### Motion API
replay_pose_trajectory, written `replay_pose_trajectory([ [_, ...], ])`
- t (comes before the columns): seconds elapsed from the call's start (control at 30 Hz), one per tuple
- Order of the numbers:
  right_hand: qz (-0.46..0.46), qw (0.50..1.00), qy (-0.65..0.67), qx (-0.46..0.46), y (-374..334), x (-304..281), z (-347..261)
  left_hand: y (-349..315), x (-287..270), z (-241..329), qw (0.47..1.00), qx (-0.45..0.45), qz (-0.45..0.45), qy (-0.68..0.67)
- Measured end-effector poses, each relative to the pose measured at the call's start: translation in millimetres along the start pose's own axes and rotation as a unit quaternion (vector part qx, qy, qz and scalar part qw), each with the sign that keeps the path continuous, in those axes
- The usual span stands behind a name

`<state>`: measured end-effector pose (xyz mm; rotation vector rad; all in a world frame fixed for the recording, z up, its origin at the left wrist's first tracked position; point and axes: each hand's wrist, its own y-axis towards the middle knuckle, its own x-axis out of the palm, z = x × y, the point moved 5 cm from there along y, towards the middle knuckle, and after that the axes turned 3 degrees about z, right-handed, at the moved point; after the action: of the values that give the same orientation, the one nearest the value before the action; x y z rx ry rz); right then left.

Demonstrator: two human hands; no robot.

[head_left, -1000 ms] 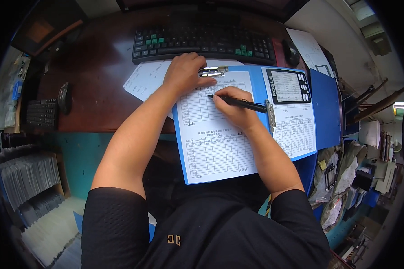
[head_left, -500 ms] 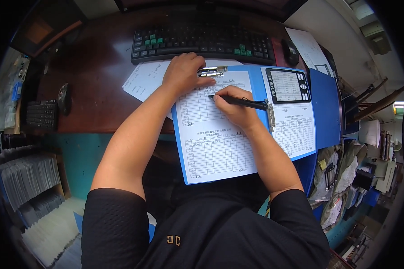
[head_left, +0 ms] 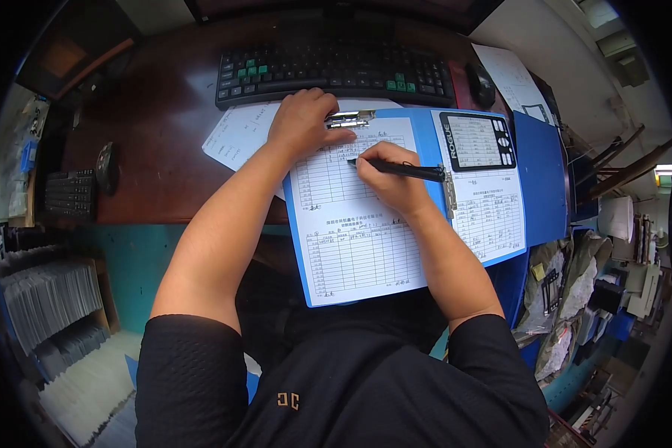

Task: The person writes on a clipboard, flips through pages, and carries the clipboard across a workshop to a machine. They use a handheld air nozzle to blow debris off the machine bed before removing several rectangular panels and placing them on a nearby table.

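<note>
An opened blue clipboard folder (head_left: 426,133) lies across the desk's near edge, with printed table forms (head_left: 355,261) on its left side and another form (head_left: 487,213) on its right. My left hand (head_left: 302,123) grips the folder's top left corner beside the metal clip (head_left: 355,118), its thumb lying on the paper. Closed around a black pen (head_left: 407,170), my right hand (head_left: 392,187) rests on the upper form. The pen's tip meets the paper near handwritten rows. A flat black-framed panel (head_left: 503,153) with white button shapes lies over the right form.
Beyond the folder sits a black keyboard (head_left: 328,78) with some green keys, and a mouse (head_left: 481,84) to its right. Loose papers (head_left: 235,134) stick out under my left forearm. A second keyboard (head_left: 69,190) stands at the far left, above a rack of files (head_left: 48,295).
The pen tip and my right hand have barely shifted on the form. My left hand keeps its place, and the whole view has moved very slightly.
</note>
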<state>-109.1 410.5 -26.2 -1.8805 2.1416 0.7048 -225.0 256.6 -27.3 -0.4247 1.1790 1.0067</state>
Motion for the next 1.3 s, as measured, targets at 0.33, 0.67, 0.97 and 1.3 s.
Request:
replay_pose_trajectory([
  [0.33, -0.002, 0.998, 0.037, 0.043, -4, -12, 8, 0, 0, 2, 1.000, -0.004, 0.000, -0.003],
  [0.67, -0.019, 0.999, 0.016, 0.037, -5, -10, 8, -1, 1, 2, 1.000, 0.001, 0.010, -0.003],
  [0.97, -0.012, 0.999, 0.028, 0.032, -4, -10, 5, 0, 0, 2, 1.000, -0.004, 0.004, -0.010],
  [1.3, -0.008, 0.999, 0.019, 0.026, -3, -11, 6, 1, 0, 3, 1.000, -0.008, -0.005, -0.004],
])
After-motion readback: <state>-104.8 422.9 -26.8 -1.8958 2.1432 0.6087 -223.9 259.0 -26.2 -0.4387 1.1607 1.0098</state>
